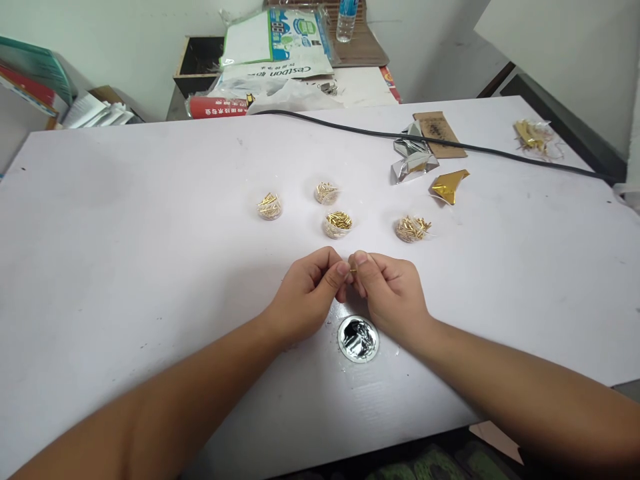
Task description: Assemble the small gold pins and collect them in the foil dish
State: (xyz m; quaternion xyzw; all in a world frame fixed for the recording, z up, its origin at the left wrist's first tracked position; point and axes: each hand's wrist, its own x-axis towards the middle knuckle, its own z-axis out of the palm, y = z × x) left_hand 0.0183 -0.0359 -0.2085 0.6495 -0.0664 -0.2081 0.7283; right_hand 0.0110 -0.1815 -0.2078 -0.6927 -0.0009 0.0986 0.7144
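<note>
My left hand [306,297] and my right hand [397,291] meet above the white table, fingertips pinched together. Between them a small gold-coloured pin [353,270] shows, gripped from both sides; most of it is hidden by the fingers. Just below the hands lies a round dish [342,350] with a pale rim and shiny, silvery contents. Beyond the hands stand several small clear cups of thin gold-coloured pins: one at the left [270,216], a rear one [330,199], a nearer one [338,233] and one at the right [404,235].
A black cable [340,127] runs across the table's back. Near it lie crumpled silver foil [414,167], gold foil [451,185], a brown cardboard piece [440,135] and a clear bag of gold-coloured bits [533,137]. Behind the table are packages and a water bottle [347,20].
</note>
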